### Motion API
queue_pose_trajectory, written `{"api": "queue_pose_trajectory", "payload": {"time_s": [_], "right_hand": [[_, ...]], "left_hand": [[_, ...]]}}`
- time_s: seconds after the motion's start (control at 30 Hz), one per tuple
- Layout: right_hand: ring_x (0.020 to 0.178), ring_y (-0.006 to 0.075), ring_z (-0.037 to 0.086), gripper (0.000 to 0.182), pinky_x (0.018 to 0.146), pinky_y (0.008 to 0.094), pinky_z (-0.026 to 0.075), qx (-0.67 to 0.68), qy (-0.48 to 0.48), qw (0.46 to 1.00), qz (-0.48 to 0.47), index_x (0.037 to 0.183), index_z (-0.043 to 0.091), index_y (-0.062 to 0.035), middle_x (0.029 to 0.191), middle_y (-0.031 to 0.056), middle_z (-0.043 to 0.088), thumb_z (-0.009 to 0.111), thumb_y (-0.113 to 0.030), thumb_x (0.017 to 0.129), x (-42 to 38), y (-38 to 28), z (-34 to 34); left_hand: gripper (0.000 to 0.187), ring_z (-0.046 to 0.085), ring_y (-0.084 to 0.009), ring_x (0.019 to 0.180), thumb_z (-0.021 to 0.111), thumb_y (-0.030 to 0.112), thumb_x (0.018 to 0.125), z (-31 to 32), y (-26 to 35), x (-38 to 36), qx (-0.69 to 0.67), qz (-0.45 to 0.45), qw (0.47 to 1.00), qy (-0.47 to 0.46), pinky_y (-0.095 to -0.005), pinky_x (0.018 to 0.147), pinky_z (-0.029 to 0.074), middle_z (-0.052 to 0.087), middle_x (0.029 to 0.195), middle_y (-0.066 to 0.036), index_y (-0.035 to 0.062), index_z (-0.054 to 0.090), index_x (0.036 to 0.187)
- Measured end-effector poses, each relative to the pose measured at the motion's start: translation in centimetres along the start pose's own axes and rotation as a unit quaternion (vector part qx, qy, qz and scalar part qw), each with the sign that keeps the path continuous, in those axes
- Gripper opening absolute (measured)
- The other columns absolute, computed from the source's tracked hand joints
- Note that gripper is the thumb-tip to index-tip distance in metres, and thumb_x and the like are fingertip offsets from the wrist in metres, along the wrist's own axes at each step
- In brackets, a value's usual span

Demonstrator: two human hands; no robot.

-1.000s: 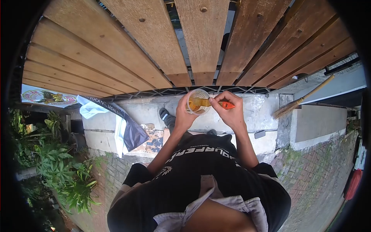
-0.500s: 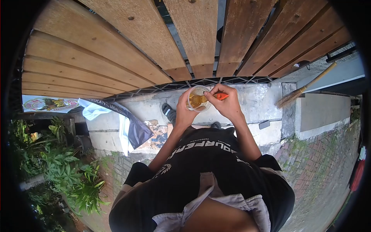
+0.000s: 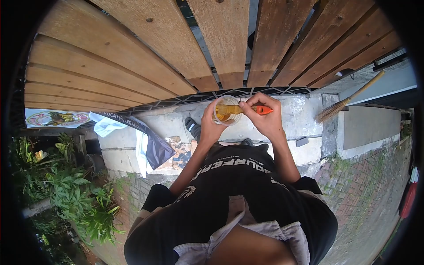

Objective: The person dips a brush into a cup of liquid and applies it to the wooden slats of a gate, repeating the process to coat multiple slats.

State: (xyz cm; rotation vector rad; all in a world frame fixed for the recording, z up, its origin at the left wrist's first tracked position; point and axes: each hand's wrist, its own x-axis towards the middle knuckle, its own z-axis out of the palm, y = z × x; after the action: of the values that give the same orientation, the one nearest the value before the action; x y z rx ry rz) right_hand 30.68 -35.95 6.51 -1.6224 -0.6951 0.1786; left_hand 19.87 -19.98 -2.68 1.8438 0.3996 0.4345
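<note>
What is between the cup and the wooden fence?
In the head view, only bare grey concrete ledge and a dark patterned strip lie between the cup and the wooden fence. Nothing else sits there.

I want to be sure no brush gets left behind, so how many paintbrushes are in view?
1. The paintbrush is in the right hand, bristles over the clear cup held by the left hand. A broom leans at right; others may be hidden.
</note>
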Motion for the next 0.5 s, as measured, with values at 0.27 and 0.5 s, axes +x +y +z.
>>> {"api": "queue_pose_trajectory", "payload": {"time_s": [0.27, 0.5], "right_hand": [[0.066, 0.0084, 0.058, 0.017, 0.06, 0.0233, 0.045, -0.008, 0.01, 1.0, -0.015, 0.072, 0.062, 0.0002, 0.072, 0.0052, 0.065, 0.076, -0.006, 0.08, -0.05, -0.7, -0.26], [0.063, 0.0101, 0.057, 0.018, 0.057, 0.0249, 0.044, -0.043, -0.002, 0.999, -0.025, 0.071, 0.061, 0.001, 0.069, 0.0059, 0.064, 0.076, -0.007, 0.079, -0.19, -0.98, -0.12]], "left_hand": [[0.076, 0.055, -0.029, 0.117, 0.085, 0.006, 0.061, -0.06, 0.14, -0.05, 0.007, 0.0, 1.0, 0.005, -0.0377, 0.099, 0.044, 0.057, 0.126, -0.015, 0.0032, 0.052, 0.129], [0.077, 0.054, -0.0303, 0.118, 0.085, 0.007, 0.06, -0.03, 0.03, -0.35, 0.023, 0.011, 1.0, 0.0, -0.0389, 0.1, 0.043, 0.057, 0.125, -0.015, 0.0051, 0.052, 0.129]]}}
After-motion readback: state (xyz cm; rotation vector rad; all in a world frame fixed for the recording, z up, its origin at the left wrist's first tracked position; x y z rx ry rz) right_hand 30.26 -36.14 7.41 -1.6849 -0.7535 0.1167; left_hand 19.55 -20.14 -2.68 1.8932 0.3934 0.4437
